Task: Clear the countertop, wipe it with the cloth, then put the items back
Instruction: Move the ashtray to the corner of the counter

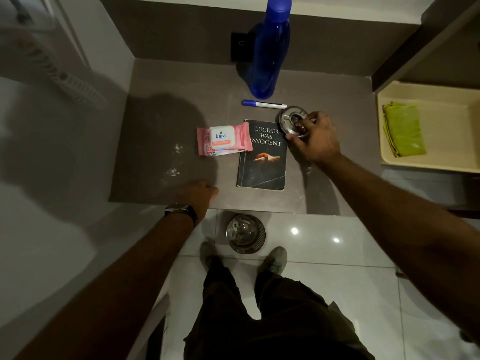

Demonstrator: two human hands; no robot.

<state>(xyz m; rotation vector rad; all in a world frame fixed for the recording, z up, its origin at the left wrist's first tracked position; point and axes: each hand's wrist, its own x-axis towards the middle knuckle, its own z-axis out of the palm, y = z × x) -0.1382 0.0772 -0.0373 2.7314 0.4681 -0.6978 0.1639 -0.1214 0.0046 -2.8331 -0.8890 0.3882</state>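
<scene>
Evidently clearing, the right hand point(313, 139) grips the steel ashtray point(293, 122) beside the book point(262, 162), while the left hand point(198, 193), loosely curled and holding nothing, braces on the worktop point(155, 126) edge.

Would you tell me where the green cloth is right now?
The green cloth lies in the cream tray at the head view's right edge, beside the countertop.

"kara" on wipes pack point(224, 139), "LUCIFER WAS INNOCENT" on book point(263, 162)
</scene>
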